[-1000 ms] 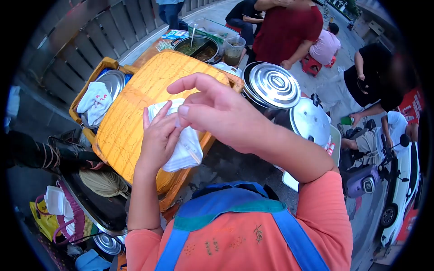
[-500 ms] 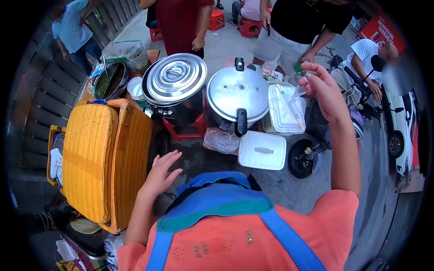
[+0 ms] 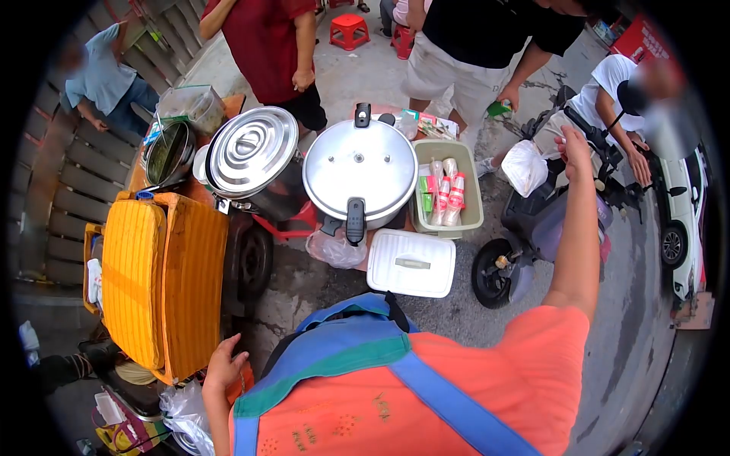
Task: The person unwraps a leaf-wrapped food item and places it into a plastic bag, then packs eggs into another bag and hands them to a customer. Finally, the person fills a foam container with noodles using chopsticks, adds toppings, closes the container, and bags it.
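Note:
My right hand [image 3: 576, 156] is stretched out at the upper right, its fingers closed at the top of a white plastic bag [image 3: 525, 169] that hangs to its left. The bag holds something bulky and white. Low on the left, my left hand [image 3: 225, 365] is empty with its fingers apart, beside the yellow taped box [image 3: 190, 289]. A pressure cooker [image 3: 360, 178] with a silver lid stands in the middle. To its right is a pale green bin [image 3: 471, 190] with red-and-white bottles [image 3: 454, 199] inside; a white lidded container [image 3: 411, 263] lies nearer to me.
A large lidded pot [image 3: 253, 152] and a dark pot of food [image 3: 169, 156] stand at the left. People in dark red, black and light blue are across the table. A purple scooter [image 3: 559, 224] stands at the right, with a seated person and white car [image 3: 677, 228] beyond.
My right hand has carried the bag outward to the right, uncovering the green bin and its bottles. My left hand has moved down and left. The view has swung right.

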{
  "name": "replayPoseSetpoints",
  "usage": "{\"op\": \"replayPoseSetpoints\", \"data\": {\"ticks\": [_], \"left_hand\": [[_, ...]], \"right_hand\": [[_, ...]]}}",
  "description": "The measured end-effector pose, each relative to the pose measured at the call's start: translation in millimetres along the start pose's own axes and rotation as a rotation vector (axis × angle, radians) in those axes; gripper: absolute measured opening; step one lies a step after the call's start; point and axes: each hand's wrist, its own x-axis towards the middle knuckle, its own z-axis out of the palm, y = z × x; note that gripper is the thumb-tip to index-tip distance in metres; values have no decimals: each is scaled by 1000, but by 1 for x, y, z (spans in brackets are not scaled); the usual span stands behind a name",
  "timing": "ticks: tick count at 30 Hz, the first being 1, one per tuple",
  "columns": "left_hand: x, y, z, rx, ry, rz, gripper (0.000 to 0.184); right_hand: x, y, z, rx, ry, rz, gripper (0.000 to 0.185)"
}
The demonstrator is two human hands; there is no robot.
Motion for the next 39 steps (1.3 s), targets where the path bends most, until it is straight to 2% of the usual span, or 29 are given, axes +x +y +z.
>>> {"op": "replayPoseSetpoints", "data": {"ticks": [5,12,16,21,27,33,39], "left_hand": [[-6,-17,8,-1,73,-66,50],[-20,-13,19,-11,48,-217,52],[-18,-21,24,46,68,-194,53],[-19,-28,26,-39,106,-235,54],[-17,-8,27,-68,96,-320,52],[-18,-23,37,-10,109,-285,51],[-13,-10,34,-43,88,-285,52]], "right_hand": [[44,23,-21,-72,19,45,22],[75,29,-33,-125,-8,-3,29],[81,27,-39,-139,32,25,32],[105,41,-35,-75,9,5,32],[116,42,-27,-69,39,-8,32],[132,51,-20,-114,50,43,32],[146,58,-16,-111,72,44,35]]}}
